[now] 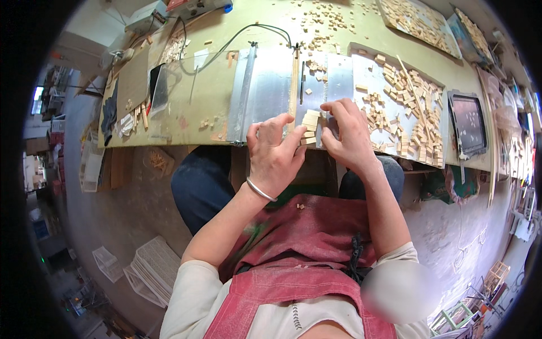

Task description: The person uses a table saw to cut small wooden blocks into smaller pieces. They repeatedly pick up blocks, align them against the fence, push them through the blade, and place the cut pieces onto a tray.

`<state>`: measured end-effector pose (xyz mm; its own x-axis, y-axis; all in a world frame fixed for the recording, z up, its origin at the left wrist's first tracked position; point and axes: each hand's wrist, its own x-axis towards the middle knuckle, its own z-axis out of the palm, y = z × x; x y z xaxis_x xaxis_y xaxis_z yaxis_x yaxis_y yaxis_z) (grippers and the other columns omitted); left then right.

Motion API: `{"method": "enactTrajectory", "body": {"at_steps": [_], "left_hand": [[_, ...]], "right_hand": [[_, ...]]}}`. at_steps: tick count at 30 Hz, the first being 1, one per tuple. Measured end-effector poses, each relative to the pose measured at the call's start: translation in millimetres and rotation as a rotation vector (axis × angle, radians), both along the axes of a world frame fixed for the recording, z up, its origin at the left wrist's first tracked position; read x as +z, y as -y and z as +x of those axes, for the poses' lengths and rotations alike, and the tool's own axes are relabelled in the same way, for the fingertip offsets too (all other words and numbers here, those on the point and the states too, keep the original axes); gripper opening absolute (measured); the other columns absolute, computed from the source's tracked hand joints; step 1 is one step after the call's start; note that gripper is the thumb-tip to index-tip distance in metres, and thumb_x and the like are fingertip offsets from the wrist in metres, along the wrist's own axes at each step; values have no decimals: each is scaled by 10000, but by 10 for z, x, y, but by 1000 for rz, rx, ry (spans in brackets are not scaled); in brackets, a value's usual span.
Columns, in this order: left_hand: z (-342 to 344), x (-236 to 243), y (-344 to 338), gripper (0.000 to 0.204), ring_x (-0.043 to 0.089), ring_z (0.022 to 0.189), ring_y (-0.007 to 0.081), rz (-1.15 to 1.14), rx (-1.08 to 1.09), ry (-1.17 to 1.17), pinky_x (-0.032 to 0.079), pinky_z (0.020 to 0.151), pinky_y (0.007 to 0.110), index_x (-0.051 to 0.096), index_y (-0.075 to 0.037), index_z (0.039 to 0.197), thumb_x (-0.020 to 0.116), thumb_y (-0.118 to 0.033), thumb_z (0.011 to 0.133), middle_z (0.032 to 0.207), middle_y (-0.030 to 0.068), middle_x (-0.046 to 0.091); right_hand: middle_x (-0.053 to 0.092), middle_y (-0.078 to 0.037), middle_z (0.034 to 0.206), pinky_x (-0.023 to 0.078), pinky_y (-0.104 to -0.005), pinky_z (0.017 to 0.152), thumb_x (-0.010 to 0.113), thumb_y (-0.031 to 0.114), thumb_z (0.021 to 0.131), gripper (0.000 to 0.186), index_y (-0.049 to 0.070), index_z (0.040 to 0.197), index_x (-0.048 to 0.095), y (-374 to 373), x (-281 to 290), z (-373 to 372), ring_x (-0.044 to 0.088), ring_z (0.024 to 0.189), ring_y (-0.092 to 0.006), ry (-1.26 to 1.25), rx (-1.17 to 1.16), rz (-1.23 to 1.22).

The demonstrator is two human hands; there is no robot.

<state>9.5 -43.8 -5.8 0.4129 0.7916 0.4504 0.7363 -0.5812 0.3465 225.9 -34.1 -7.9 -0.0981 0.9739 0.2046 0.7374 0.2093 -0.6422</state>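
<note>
A short row of small pale wooden blocks (310,123) lies near the front edge of a grey metal plate (271,73). My left hand (274,150) is at the row's left side, fingers bent and apart, its thumb at the blocks. On the other side my right hand (349,133) has its index finger and thumb spread, with a gap between them; its fingertips are close to the row's right edge. Just beyond, a narrow wooden strip (294,79) runs away from me along the plate, beside a dark slot (302,82). The undersides of my fingers are hidden.
Right of the plate, a shallow tray (375,73) holds many loose blocks and a thin stick. A black-framed panel (468,124) lies farther right. More blocks (327,20) are scattered at the back. A dark cable (226,42) loops across the table's left half.
</note>
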Motion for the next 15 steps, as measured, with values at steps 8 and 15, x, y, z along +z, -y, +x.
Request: {"method": "enactTrajectory", "body": {"at_steps": [8, 15], "left_hand": [[34, 42, -164, 580, 587, 1282, 286, -85, -20, -23, 358, 1141, 474, 708, -153, 1359, 864, -138, 801, 1395, 89, 591], [48, 77, -232, 529, 594, 1291, 296, -106, -70, -49, 357, 1160, 485, 731, -142, 1307, 853, -169, 793, 1391, 100, 605]], "right_hand": [[668, -124, 1073, 464, -477, 922, 714, 67, 870, 265, 58, 1132, 754, -79, -70, -33, 648, 1091, -338, -7, 12, 56], [656, -110, 994, 469, -475, 877, 741, 79, 900, 113, 68, 1012, 732, -106, -199, -60, 658, 1008, -337, -20, -38, 144]]}}
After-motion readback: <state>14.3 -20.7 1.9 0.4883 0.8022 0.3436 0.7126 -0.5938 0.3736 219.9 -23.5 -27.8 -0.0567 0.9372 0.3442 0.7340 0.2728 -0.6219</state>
